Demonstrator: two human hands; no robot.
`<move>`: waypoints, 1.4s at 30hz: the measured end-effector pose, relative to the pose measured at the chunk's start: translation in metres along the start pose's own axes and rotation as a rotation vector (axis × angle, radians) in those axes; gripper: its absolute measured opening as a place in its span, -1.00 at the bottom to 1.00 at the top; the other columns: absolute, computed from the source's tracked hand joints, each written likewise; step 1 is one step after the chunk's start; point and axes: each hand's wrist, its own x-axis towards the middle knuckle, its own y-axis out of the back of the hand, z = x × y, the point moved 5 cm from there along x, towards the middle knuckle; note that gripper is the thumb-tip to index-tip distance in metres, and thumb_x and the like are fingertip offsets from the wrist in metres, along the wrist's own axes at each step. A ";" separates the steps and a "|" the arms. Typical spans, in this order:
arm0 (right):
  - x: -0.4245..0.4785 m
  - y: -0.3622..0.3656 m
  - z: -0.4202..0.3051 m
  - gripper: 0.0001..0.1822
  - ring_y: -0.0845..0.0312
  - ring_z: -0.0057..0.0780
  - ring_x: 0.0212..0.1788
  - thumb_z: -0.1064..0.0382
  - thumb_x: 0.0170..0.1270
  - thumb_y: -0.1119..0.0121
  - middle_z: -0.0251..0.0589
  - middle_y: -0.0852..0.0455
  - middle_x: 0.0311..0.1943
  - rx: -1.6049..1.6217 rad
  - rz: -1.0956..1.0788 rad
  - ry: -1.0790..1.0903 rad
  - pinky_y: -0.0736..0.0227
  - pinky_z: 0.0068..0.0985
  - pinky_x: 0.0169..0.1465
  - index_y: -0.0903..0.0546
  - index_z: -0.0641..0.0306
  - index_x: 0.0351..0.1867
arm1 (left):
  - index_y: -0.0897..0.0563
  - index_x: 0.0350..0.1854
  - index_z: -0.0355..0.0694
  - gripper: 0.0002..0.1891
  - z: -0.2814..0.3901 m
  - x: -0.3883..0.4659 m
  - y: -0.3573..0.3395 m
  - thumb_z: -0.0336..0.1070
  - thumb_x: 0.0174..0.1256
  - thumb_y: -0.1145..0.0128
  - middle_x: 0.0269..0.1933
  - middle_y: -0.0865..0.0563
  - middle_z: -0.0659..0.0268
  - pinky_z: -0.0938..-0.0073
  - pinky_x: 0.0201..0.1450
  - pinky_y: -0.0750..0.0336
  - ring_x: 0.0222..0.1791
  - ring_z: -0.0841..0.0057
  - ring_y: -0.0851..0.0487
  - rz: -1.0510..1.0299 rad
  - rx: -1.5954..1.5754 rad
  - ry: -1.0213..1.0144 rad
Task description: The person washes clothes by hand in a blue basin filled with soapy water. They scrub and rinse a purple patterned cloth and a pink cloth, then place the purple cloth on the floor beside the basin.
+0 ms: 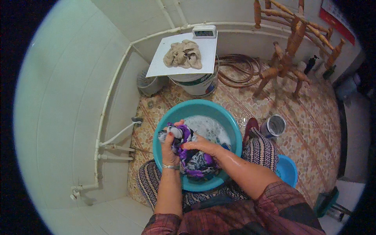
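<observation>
Bunched between my two hands is a wet purple, black and white patterned cloth (pixel 188 132), and part of it hangs down into a teal plastic basin (pixel 233 126). My left hand (pixel 169 149) grips the cloth at its left side, the thumb on top and a silver band on the wrist. From the right, my right hand (pixel 201 144) closes on the same cloth; folds hide some of its fingers. Foamy, soapy water (pixel 207 126) fills the far part of the basin. The basin stands on the floor between my knees.
Beyond the basin, a white board (pixel 157 63) on a bucket (pixel 199 85) carries a crumpled beige cloth (pixel 183 54) and a small digital clock (pixel 204 31). A coiled hose (pixel 241 70), a wooden stand (pixel 283 63), an open can (pixel 273 126) and a blue basin (pixel 286 170) are to the right. Pipes (pixel 101 117) line the left wall.
</observation>
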 end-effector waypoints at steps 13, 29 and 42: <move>0.001 0.012 0.035 -0.39 -0.57 -0.20 -0.14 0.00 -0.27 -0.37 0.00 -0.65 -0.22 -0.732 0.204 -0.140 -0.45 -0.35 -0.06 -0.55 0.34 -0.16 | -0.59 -0.20 -0.31 -0.81 -0.035 0.006 0.019 -0.36 0.18 -0.13 -0.30 -0.65 0.30 0.59 -0.29 -0.45 -0.39 0.60 -0.56 0.106 0.481 0.264; 0.012 0.014 0.026 -0.44 -0.58 -0.34 -0.17 0.01 -0.07 -0.29 -0.11 -0.64 -0.14 -0.239 0.058 -0.014 -0.43 -0.36 -0.05 -0.53 0.33 -0.07 | -0.22 0.28 -0.12 -0.35 -0.019 0.005 0.050 0.04 0.19 -0.09 0.15 -0.40 0.20 0.32 0.14 -0.38 0.09 0.37 -0.45 0.185 0.167 0.124; 0.000 -0.005 0.057 -0.46 -0.57 -0.48 -0.20 -0.05 0.00 -0.31 -0.26 -0.65 -0.19 0.257 -0.175 -0.480 -0.45 -0.54 -0.08 -0.54 0.22 -0.04 | -0.53 -0.27 -0.29 -0.78 -0.025 0.002 0.035 -0.23 0.19 -0.17 -0.43 -0.56 0.29 0.50 -0.31 -0.48 -0.42 0.51 -0.54 0.030 0.114 0.301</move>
